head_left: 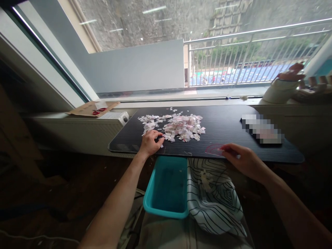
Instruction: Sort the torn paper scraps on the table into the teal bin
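Observation:
My left hand [151, 142] rests at the near left edge of a pile of paper scraps [183, 127] on a dark tabletop [220, 121]. Its thumb and fingertips curl together at the table surface; whatever is between them is too small to make out. Near the table's front edge, my right hand [240, 157] pinches a thin see-through plastic piece with a pink curved edge [214, 149], held low over the top. A smaller cluster of scraps [150, 121] adjoins the pile on the left. Below the edge sits an open turquoise plastic bin [166, 211] on my lap.
A patterned cloth [220, 207] with pale scraps lies beside the bin. On the table's right is a blurred-out phone-like object [263, 129]. Red-handled scissors [99, 111] lie on a brown envelope [83, 110] over the radiator [114, 117]. A white figurine [281, 88] stands by the window.

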